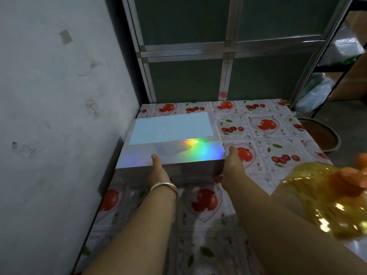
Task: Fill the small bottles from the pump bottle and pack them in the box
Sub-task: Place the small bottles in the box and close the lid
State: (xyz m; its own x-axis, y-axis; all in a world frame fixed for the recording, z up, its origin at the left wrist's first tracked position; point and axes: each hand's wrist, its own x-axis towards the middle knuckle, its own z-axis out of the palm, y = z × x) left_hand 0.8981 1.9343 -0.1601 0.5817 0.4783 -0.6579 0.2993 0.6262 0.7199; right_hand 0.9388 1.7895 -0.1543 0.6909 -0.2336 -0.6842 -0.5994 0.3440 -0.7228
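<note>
Both hands, left hand (157, 171) and right hand (231, 165), clasp the closed holographic box (170, 143) at frame centre; each grip pinches its near edge; lifting evenly should keep the lid level.

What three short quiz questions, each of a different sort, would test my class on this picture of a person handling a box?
1. True or false: the shiny box is closed.
2. Which hand has its thumb on the lid? A left, B right
3. Fill in: the other hand grips the box's near ___ corner.

Key: 1 true. 2 A. 3 right. The yellow bottle stands at the right, untouched, on the fruit-print tablecloth.
</note>
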